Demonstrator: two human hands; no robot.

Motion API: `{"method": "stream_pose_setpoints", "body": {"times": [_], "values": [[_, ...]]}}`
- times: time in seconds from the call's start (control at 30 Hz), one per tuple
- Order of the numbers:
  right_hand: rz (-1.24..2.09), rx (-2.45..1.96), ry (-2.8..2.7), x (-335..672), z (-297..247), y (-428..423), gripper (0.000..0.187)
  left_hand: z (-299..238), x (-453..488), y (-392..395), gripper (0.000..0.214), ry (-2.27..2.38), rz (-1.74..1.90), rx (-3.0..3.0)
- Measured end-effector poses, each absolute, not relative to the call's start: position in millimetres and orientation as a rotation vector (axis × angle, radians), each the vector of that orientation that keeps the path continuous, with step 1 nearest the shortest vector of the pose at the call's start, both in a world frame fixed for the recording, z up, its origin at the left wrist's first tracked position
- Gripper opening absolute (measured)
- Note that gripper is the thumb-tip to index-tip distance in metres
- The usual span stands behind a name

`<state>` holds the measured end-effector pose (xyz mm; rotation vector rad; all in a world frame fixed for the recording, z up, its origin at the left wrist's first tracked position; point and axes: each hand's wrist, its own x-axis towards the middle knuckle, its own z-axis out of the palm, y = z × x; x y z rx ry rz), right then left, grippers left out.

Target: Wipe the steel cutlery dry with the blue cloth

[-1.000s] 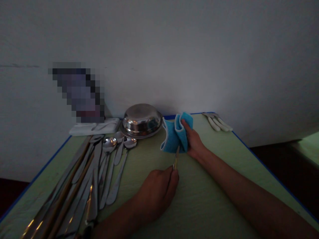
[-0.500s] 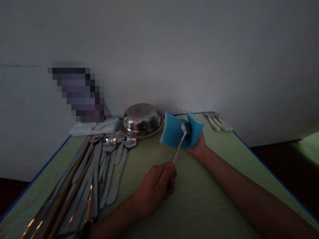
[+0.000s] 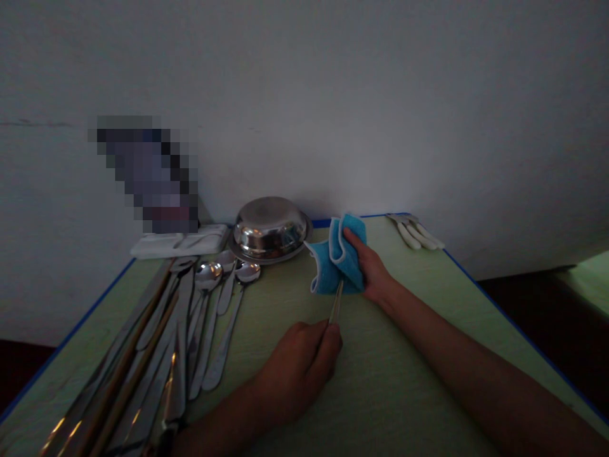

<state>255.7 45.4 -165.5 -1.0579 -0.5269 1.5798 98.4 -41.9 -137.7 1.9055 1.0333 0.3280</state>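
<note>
My left hand (image 3: 297, 365) is closed on the handle of a metal spoon (image 3: 335, 303), whose bowl is hidden inside a folded blue cloth (image 3: 333, 260). My right hand (image 3: 373, 273) grips that cloth, wrapped shut round the spoon's end, near the middle of the pale green table (image 3: 404, 355).
An upturned steel bowl (image 3: 269, 228) stands at the back by the wall. Several spoons (image 3: 223, 279) and long pieces of cutlery (image 3: 143, 368) lie on the left. A white tray (image 3: 178, 244) sits back left, white-handled cutlery (image 3: 416, 231) back right. The blue table edge (image 3: 514, 330) runs along the right.
Half a second ago the cloth was spread open with the spoon's bowl showing; now my right hand has folded it shut over the bowl, as it was one second ago.
</note>
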Motion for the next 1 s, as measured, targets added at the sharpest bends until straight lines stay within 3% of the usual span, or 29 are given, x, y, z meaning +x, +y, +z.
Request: {"method": "stream_pose_setpoints", "body": {"times": [0.33,0.53,0.83,1.0], "values": [[1.607,-1.017,-0.419,258,-159,47,0.027,-135,98,-43,0.041,0.975,0.329,1.818],[1.53,-0.966,-0.725,254,-164,39,0.022,-137,98,-42,0.042,1.009,0.359,1.818],[1.627,-1.109,-0.424,257,-162,47,0.04,-135,99,-42,0.038,1.02,0.259,2.027],[1.703,-1.022,-0.421,260,-162,48,0.035,-137,96,-44,0.041,0.983,0.349,1.753]]}}
